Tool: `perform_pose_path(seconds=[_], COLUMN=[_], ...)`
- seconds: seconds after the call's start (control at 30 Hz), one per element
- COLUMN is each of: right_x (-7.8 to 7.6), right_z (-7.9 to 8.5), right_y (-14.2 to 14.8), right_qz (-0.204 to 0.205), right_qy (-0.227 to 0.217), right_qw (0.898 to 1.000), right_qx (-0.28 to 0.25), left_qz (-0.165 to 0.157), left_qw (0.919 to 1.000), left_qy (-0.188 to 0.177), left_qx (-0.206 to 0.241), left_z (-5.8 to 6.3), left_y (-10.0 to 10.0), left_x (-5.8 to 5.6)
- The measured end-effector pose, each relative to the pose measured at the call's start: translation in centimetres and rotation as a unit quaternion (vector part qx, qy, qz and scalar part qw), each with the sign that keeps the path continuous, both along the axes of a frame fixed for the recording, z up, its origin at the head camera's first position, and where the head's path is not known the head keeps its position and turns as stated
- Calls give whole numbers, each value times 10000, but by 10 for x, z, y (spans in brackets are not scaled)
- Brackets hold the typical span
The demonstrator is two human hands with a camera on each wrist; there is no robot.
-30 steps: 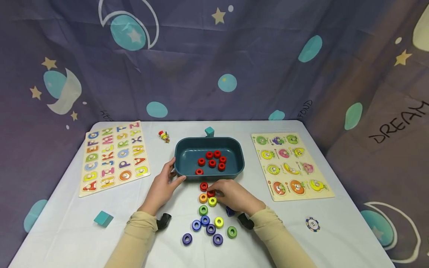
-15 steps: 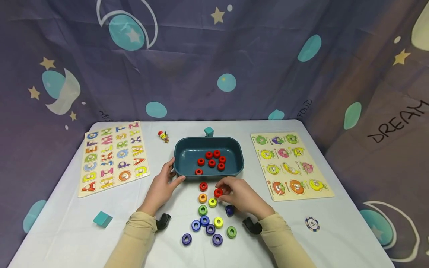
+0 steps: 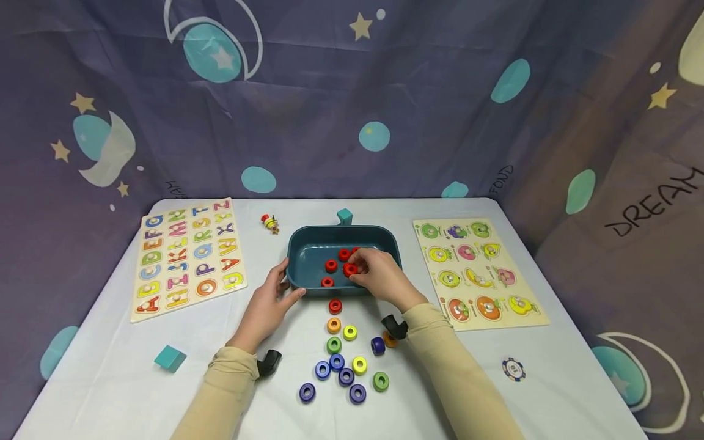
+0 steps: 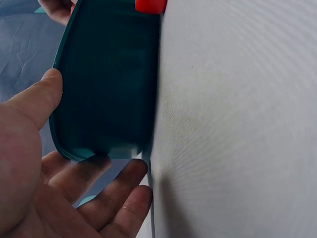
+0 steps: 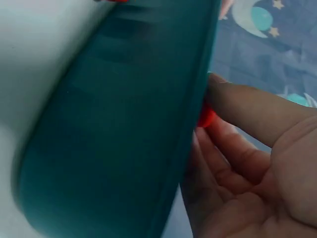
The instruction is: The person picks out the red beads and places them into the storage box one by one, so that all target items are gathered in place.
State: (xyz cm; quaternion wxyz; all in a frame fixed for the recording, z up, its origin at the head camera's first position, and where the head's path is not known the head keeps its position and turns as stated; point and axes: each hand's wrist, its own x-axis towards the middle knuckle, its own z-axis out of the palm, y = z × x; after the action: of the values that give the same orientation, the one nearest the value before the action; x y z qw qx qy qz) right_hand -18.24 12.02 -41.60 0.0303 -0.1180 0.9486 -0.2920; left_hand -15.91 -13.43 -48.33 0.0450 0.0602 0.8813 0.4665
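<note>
A dark teal tray (image 3: 308,253) stands in the middle of the table with several red rings (image 3: 330,266) inside. My left hand (image 3: 268,308) holds its near left corner; in the left wrist view the thumb lies on the rim and the fingers (image 4: 121,193) touch the end wall. Over the tray, my right hand (image 3: 382,278) pinches a red ring (image 3: 350,269) between thumb and fingers. The right wrist view shows that ring (image 5: 205,116) partly hidden behind the tray wall (image 5: 109,119). Some rings in the tray are hidden by the right hand.
Loose rings in red (image 3: 335,306), orange (image 3: 333,325), yellow, green and blue (image 3: 322,370) lie before the tray. A letter board (image 3: 187,263) is at left, a fruit board (image 3: 478,275) at right. Teal blocks (image 3: 170,359), a small figure (image 3: 269,223) and a chip (image 3: 514,368) lie around.
My right hand has picked up a red ring from the table in front of the tray and carried it forward over the tray. The left hand has stayed at the tray's corner.
</note>
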Motion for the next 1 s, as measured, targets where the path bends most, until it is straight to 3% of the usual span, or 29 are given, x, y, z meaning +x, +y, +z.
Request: perform_pose_path(seconds=[0.2,0.47,0.6,0.73,0.87,1.0], right_x=[-12,-13,-10,3,24,40], right_z=[-6,-10,-9,-4,2,-4], right_y=[-6,-4,-7,-12,-20,-27], right_qz=[5,24,22,127,721,1480], right_qy=[-306,-478,-273,390,695,351], right_qw=[9994,9984,9993,9991,9942,9877], right_qx=[169,301,239,-145,-389,348], left_qz=[-24,-23,-9,-7,-9,-12], left_qw=[10000,10000,10000,10000,10000,10000], left_qy=[-41,-27,-9,-59,-85,-57], left_qx=[-3,-26,-9,-19,-52,-45], left_z=[0,0,0,-2,-2,1], left_y=[2,2,0,0,0,0], left_x=[0,-1,-1,-1,-1,-1])
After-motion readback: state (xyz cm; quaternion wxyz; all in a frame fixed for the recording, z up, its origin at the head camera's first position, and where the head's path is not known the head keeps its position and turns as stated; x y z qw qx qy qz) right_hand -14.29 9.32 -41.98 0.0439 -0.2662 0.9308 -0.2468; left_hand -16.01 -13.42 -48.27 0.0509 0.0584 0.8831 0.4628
